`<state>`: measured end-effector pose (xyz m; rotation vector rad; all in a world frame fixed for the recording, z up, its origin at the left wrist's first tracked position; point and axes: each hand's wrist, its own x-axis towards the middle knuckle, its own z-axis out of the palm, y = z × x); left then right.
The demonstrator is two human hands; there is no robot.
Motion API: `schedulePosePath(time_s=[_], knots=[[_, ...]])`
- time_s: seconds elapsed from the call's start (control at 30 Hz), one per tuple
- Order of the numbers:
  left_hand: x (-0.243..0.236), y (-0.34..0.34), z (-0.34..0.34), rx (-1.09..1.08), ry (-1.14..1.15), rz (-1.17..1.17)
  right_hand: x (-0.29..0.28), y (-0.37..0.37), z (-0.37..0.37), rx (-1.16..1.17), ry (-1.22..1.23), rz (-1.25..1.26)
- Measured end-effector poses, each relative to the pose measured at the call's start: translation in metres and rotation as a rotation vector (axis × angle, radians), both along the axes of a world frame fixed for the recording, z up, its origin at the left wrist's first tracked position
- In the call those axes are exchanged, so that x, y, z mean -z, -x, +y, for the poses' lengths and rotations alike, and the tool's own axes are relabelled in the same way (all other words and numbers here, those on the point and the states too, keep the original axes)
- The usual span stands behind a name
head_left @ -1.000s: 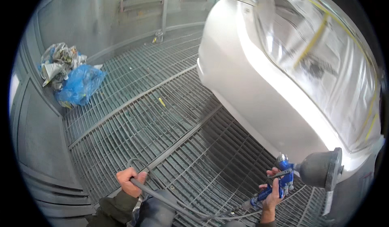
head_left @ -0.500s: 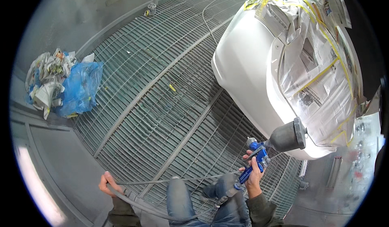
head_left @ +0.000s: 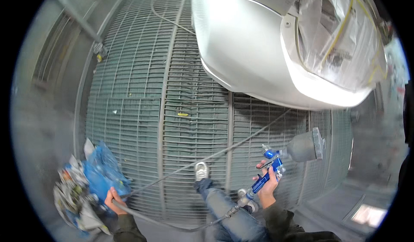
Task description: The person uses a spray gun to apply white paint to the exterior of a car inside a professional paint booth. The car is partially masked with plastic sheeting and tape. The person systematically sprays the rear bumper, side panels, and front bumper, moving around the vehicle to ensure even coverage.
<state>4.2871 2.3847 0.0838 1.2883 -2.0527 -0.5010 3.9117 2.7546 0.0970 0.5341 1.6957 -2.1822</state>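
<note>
At the lower right, my right hand (head_left: 268,186) grips the handle of a blue spray gun (head_left: 262,180). A grey paint cup (head_left: 302,147) is attached to the gun and lies tilted to the right. From the fitting under the handle, a grey air hose (head_left: 172,227) curves left to my left hand (head_left: 114,200), whose fingers are closed round it. Beyond that hand the hose slants up to the right across the floor grating. Ahead stands a glossy white curved car body part (head_left: 246,47), partly masked with newspaper, clear film (head_left: 340,65) and yellow tape. The gun is apart from it.
Metal floor grating (head_left: 129,125) spreads under my feet. Crumpled paper (head_left: 73,194) and blue plastic sheeting (head_left: 103,168) lie heaped at the lower left, beside my left hand. A small yellow scrap (head_left: 183,114) lies on the grating. Grey booth walls (head_left: 47,91) border the left side.
My view has turned, so the white body part sits higher and further left and the paper heap lower. One foot is stepped forward. Both hands keep their holds on the gun and hose.
</note>
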Motion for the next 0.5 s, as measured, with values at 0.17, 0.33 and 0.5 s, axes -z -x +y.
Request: schedulePosePath(time_s=[0.17, 0.33, 0.5], knots=[[-0.019, 0.104, -0.136, 0.075, -0.222, 0.207, -0.001, -0.019, -0.071, 0.247, 0.040, -0.013], [-0.010, 0.192, -0.208, 0.281, -0.286, 0.304, 0.011, -0.010, -0.135, 0.406, 0.026, 0.093], [0.064, 0.261, -0.231, 0.578, -0.371, 0.267, 0.090, 0.008, -0.180, 0.506, -0.017, 0.298]])
